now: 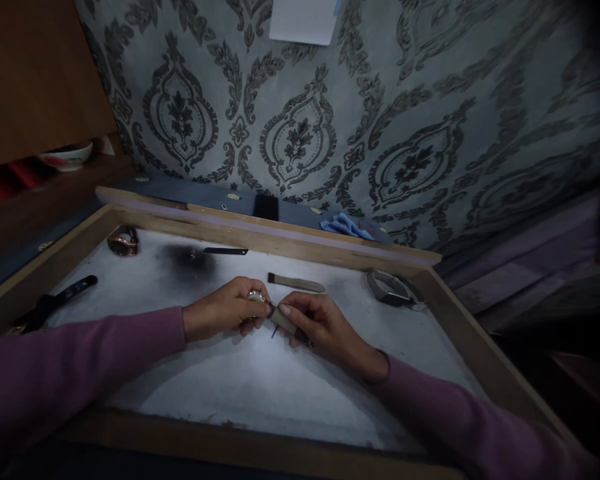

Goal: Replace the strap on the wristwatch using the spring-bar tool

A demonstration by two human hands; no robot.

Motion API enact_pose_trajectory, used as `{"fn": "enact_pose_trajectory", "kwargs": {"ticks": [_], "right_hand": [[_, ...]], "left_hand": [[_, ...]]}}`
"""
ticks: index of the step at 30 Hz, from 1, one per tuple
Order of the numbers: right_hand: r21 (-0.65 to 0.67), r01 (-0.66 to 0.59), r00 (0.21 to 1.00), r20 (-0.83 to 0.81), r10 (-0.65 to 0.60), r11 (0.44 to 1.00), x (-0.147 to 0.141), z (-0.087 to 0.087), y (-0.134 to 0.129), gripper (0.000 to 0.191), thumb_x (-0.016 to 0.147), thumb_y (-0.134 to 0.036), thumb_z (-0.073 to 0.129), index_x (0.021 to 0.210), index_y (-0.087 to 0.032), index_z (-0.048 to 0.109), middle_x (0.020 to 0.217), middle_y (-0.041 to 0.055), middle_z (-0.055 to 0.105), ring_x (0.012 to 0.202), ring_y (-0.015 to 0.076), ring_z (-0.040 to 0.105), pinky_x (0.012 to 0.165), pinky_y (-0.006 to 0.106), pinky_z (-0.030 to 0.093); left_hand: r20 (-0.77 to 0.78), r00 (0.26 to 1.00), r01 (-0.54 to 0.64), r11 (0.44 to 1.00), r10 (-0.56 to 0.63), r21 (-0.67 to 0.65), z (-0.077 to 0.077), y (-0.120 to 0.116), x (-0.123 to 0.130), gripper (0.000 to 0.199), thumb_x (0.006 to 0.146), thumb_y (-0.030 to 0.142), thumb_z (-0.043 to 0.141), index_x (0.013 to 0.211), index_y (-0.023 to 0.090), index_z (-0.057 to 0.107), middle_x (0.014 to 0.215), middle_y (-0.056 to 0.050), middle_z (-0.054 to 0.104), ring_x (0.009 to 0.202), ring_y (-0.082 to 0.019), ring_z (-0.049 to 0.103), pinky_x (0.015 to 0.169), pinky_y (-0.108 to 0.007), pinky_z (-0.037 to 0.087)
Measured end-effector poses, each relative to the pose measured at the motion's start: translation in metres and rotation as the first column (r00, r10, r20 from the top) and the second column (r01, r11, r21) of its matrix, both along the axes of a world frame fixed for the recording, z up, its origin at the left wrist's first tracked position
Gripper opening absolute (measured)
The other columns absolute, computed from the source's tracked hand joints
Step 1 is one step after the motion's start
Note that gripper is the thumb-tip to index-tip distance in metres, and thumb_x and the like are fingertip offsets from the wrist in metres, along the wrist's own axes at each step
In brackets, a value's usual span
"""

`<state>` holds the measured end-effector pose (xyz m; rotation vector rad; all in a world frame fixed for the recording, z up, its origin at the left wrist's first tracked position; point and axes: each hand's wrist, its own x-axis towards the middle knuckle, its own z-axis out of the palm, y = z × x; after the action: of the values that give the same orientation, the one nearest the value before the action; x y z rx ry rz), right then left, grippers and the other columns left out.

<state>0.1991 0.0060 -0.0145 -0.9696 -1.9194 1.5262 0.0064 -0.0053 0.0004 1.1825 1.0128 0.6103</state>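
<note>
My left hand is closed around a round, shiny watch case. Close against it, my right hand pinches a greyish-beige watch strap with a dark end. The strap's near end meets the edge of the case between my fingertips; whether they are joined I cannot tell. A thin blue sliver shows just below the strap, its kind unclear. Behind my hands, a second strap piece of the same beige lies flat on the white surface.
A wooden-rimmed tray surrounds the white surface. Inside are a rose-gold watch, a black-strapped watch, a dark flat blade-like piece and a grey-banded watch. Beyond the rim lie a blue cloth and a black object.
</note>
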Motion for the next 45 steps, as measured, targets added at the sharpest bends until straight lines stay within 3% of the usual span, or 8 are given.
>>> {"fn": "enact_pose_trajectory", "kwargs": {"ticks": [18,27,45], "right_hand": [[0.003,-0.009,1.0,0.008,0.009,1.0,-0.0009,0.0033,-0.0024,0.035,0.089,-0.045,0.054,0.077,-0.013,0.061,0.05,-0.0045,0.052,0.037,0.0038,0.039,0.035,0.017,0.027],[0.015,0.011,1.0,-0.025,-0.01,1.0,-0.0029,0.0045,-0.0037,0.035,0.087,-0.047,0.056,0.075,-0.014,0.062,0.055,-0.0044,0.048,0.042,0.0053,0.042,0.038,0.017,0.037],[0.02,0.012,1.0,-0.02,-0.012,1.0,-0.0012,0.0044,-0.0037,0.036,0.087,-0.048,0.056,0.074,-0.014,0.061,0.053,-0.0053,0.045,0.042,0.006,0.044,0.04,0.018,0.039]], "left_hand": [[-0.037,0.999,0.031,0.999,-0.031,0.009,-0.0021,0.0003,-0.001,0.006,0.072,0.02,0.054,0.073,0.018,0.048,0.047,0.008,0.05,0.038,-0.006,0.041,0.038,-0.018,0.027],[-0.034,0.998,0.05,0.998,-0.049,0.029,-0.0031,0.0001,-0.0031,0.011,0.074,0.025,0.057,0.075,0.018,0.049,0.052,0.007,0.052,0.041,-0.006,0.043,0.04,-0.019,0.028],[-0.02,0.997,0.081,0.995,-0.08,0.054,-0.0049,0.0011,-0.005,0.019,0.072,0.031,0.061,0.078,0.017,0.049,0.054,0.007,0.051,0.044,-0.007,0.043,0.042,-0.019,0.03]]}}
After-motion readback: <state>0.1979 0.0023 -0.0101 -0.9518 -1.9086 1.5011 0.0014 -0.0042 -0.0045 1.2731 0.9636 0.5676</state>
